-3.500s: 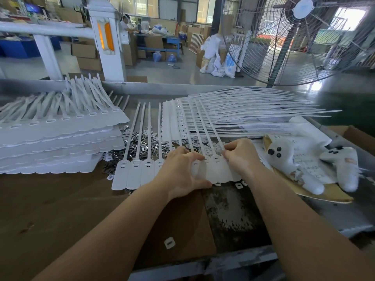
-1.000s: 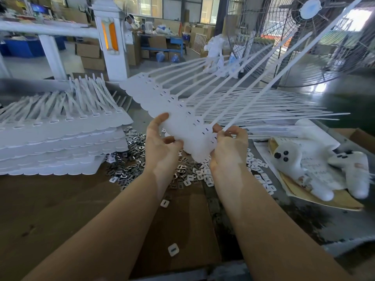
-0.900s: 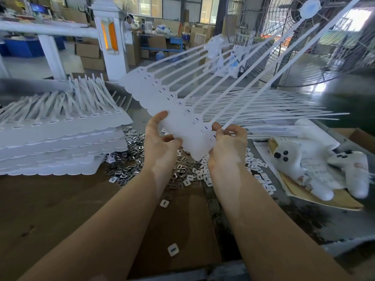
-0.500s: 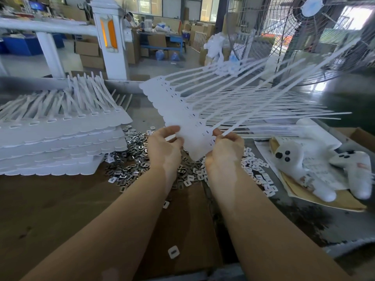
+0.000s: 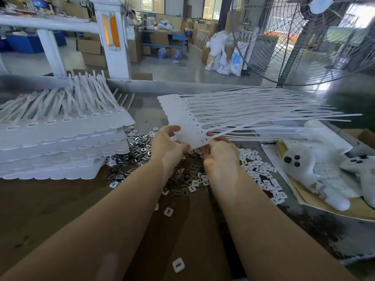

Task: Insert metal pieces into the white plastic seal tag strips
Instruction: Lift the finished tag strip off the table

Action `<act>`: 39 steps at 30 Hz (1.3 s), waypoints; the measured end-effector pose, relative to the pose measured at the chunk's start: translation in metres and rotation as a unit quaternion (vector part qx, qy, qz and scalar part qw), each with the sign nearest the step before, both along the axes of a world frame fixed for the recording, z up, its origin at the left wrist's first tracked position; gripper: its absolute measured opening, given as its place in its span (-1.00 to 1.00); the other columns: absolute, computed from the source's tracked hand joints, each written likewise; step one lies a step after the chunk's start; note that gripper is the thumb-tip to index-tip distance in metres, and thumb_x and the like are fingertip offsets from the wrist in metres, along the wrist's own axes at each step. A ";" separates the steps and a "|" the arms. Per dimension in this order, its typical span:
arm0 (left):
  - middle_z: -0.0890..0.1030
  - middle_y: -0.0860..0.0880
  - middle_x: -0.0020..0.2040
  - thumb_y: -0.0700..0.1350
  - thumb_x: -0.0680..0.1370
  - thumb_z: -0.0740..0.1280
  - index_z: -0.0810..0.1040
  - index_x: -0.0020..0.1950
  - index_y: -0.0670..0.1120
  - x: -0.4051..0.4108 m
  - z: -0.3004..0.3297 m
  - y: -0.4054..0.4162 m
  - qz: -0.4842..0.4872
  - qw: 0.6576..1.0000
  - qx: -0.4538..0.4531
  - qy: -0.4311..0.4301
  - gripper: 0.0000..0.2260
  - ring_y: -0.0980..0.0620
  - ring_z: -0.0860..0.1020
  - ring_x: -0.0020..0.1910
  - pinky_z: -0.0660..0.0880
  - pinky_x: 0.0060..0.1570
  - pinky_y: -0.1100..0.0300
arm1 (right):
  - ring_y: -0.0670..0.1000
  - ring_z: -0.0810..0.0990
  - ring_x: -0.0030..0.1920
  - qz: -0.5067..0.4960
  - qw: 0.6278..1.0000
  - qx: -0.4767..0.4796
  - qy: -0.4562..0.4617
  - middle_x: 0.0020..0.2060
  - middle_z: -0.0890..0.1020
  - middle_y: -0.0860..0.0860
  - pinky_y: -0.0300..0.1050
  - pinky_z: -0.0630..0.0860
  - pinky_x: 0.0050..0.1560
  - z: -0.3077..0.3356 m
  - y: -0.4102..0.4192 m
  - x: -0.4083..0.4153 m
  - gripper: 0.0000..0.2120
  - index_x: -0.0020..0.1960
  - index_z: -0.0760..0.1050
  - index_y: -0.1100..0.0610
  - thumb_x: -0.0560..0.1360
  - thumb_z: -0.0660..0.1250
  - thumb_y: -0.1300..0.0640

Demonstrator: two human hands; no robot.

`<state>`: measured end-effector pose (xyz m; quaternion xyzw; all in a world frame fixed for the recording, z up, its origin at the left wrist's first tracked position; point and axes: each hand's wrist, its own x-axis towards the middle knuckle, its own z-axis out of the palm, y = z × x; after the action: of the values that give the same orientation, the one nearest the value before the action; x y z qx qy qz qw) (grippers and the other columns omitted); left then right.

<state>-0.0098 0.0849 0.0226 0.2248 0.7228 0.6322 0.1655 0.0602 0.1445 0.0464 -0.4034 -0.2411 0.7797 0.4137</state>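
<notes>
Both the left hand (image 5: 169, 146) and right hand (image 5: 220, 156) pinch a flat sheet of white plastic tags (image 5: 182, 116) above shiny metal pieces (image 5: 140, 147) heaped on the brown desk (image 5: 50, 199), by a wire fan (image 5: 316, 37).

both forearms reach forward, left hand (image 5: 169, 146) and right hand (image 5: 220, 157) close together, fingers curled.

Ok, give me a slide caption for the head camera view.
Both hands, left and right, hold a sheet of white seal tags above loose metal pieces.
</notes>
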 end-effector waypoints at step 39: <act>0.45 -0.14 0.33 -0.20 0.57 0.26 0.38 0.38 -0.18 -0.038 -0.005 0.003 0.062 0.971 -0.151 0.174 -0.63 -0.05 0.44 0.28 0.28 0.27 0.20 | 0.05 0.54 -0.02 0.173 0.984 0.017 -0.033 -0.05 0.49 0.14 -0.18 0.54 0.00 0.002 -0.001 -0.003 -0.60 0.29 0.39 0.27 0.52 0.08 0.52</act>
<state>-0.0479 0.0882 0.0173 0.2587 0.8403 0.4755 0.0294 0.0569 0.1434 0.0484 -0.3736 -0.3340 0.8218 0.2712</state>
